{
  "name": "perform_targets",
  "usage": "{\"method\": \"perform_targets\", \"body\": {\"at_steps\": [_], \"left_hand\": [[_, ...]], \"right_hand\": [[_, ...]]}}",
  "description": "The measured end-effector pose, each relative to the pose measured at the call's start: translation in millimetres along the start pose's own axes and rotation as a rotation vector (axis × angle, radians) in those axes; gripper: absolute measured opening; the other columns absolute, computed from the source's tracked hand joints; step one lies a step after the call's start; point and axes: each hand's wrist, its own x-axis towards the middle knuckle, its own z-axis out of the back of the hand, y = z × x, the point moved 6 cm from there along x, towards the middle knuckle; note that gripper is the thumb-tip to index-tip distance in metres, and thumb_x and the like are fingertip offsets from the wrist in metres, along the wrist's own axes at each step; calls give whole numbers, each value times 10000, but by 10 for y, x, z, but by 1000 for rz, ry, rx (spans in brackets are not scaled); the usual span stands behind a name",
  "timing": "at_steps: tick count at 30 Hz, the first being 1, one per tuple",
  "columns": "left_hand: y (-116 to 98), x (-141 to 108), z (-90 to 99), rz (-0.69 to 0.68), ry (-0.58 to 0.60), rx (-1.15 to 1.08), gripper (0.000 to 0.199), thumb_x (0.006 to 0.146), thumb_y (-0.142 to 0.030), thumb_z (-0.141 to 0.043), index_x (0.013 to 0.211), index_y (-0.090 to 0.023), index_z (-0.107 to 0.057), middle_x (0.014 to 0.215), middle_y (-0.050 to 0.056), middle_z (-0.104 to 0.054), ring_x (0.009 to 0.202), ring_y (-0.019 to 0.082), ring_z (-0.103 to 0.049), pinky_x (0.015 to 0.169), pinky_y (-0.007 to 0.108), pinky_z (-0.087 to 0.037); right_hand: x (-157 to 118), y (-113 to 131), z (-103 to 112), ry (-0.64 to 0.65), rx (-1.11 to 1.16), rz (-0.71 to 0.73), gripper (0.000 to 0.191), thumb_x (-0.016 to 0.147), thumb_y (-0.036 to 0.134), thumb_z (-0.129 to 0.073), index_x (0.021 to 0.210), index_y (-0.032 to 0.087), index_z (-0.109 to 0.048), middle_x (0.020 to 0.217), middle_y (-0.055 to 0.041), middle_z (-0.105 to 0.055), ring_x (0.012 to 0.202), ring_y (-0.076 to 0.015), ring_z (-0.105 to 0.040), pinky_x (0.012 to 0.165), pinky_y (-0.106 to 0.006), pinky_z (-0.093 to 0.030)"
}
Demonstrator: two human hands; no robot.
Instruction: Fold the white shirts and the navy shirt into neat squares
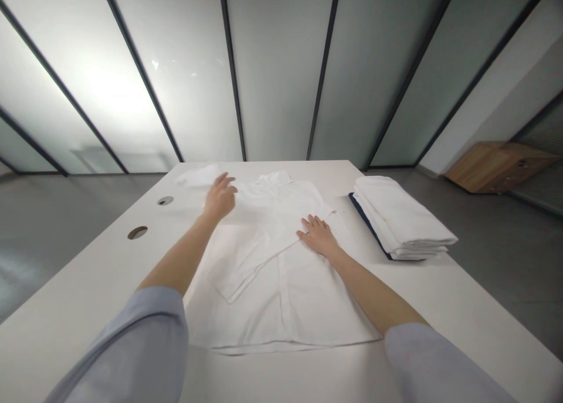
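A white long-sleeved shirt (303, 303) lies spread on the white table (378, 356), its collar at the far side and its hem toward me. One sleeve is laid across its front on a slant. My right hand (320, 236) rests flat on the shirt near the cuff of that sleeve, fingers spread. Over the shirt's left shoulder area is my left hand (220, 197), its fingers apart and slightly bent; nothing shows in them. Whether it touches the fabric, I cannot tell.
To the right stands a stack of folded white cloth (396, 212) with a dark blue layer at its base. A blurred white cloth (199, 175) lies at the far left. Two round holes (138, 233) pierce the tabletop. Frosted glass panels (277, 68) rise behind; a wooden cabinet (492, 165) stands right.
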Motion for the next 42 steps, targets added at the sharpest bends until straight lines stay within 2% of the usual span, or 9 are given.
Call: {"method": "perform_targets", "body": {"at_steps": [5, 8, 11, 15, 24, 30, 34, 37, 42], "left_hand": [[-1224, -226, -714, -430, 405, -43, 254, 756, -110, -479, 889, -193, -678, 1188, 58, -634, 1226, 227, -477, 1041, 434, -370], [-1513, -413, -905, -392, 454, -87, 253, 796, -143, -468, 941, -198, -668, 1069, 64, -657, 1040, 199, -569, 914, 359, -457], [-1418, -473, -924, -212, 357, -118, 249, 813, -165, -465, 967, -189, -659, 1021, 78, -642, 972, 213, -563, 827, 352, -478], [-1101, -544, -914, -43, 251, -137, 295, 768, -135, -501, 1018, -195, -646, 1057, 80, -616, 1009, 233, -531, 881, 382, -447], [-819, -625, -884, 107, 131, -186, 287, 728, -102, -498, 967, -206, -619, 990, 69, -592, 969, 228, -516, 864, 373, -432], [-739, -617, -897, 149, 144, -200, 328, 707, -84, -489, 981, -212, -614, 1044, 69, -600, 1034, 242, -509, 897, 390, -417], [-749, -619, -911, 151, 181, -202, 330, 714, -94, -485, 992, -216, -616, 1058, 72, -601, 1051, 245, -510, 911, 395, -413], [-763, -614, -895, 150, 182, -194, 344, 720, -102, -486, 1019, -214, -611, 1076, 80, -597, 1067, 247, -503, 920, 399, -410], [-783, -593, -818, 157, 112, -160, 436, 715, -123, -501, 1136, -208, -573, 1198, 95, -564, 1150, 258, -469, 996, 417, -367]], "right_hand": [[-9, -9, 11, -24, 23, 2, 562, 927, 515, -390, 1395, 207, -429, 1505, -131, -344, 1383, -298, -276, 1100, -462, -204], [3, -46, 4, -42, 85, -3, 541, 909, 496, -442, 1365, 206, -463, 1494, -127, -363, 1380, -294, -287, 1098, -460, -218], [48, -142, 7, -80, 210, -69, 495, 905, 429, -457, 1340, 194, -479, 1442, -118, -442, 1345, -260, -358, 1088, -417, -258], [198, -285, 39, -108, 386, -230, 501, 902, 382, -430, 1357, 172, -442, 1289, -113, -582, 1178, -234, -532, 1013, -379, -359], [894, -324, 164, -144, 300, -341, 628, 796, 288, -513, 1395, 142, -392, 1437, -165, -418, 1283, -317, -421, 1003, -415, -375], [1116, -291, 91, -83, 280, -360, 500, 766, 308, -527, 1242, 153, -531, 1240, -162, -587, 1166, -318, -517, 933, -410, -416], [1153, -293, 208, -132, 341, -399, 444, 740, 257, -519, 1169, 158, -576, 1141, -145, -635, 1097, -313, -541, 909, -408, -421], [1099, -321, 396, -258, 484, -281, 370, 746, 214, -439, 1084, 181, -587, 1051, -97, -656, 1003, -252, -566, 865, -356, -442], [602, -542, 706, -519, 530, -74, 382, 673, 158, -409, 1032, 184, -534, 1065, -110, -607, 1018, -244, -535, 892, -355, -423]]}}
